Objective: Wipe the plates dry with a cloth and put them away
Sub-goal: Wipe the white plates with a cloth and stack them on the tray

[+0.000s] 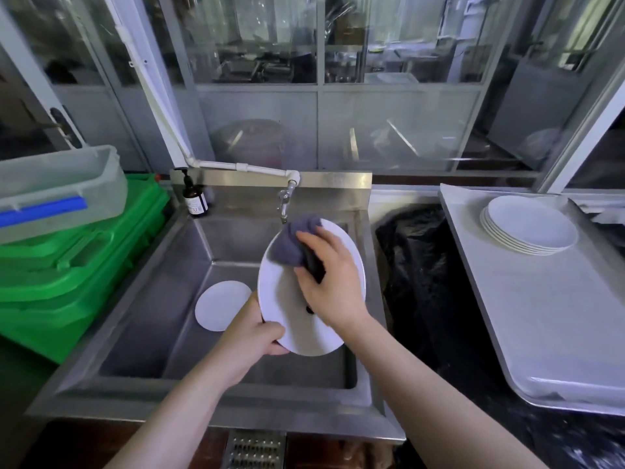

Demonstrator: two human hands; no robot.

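Above the steel sink (142, 309) I hold a white plate (280, 299) tilted toward me. My left hand (257, 336) grips its lower left rim. My right hand (326, 279) presses a grey-purple cloth (287, 245) against the plate's upper face, with a dark fold of the cloth under the fingers. Another white plate (221, 304) lies flat on the sink floor at the left, partly hidden by my left hand. A stack of several white plates (531, 225) rests on a metal tray (541, 316) to the right.
A tap (285, 201) hangs over the sink's back, right behind the cloth. A brown pump bottle (194, 198) stands on the sink's back left corner. Green crates (77, 262) with a clear tub (57, 187) on top sit left. A black bag (416, 265) fills the gap between sink and tray.
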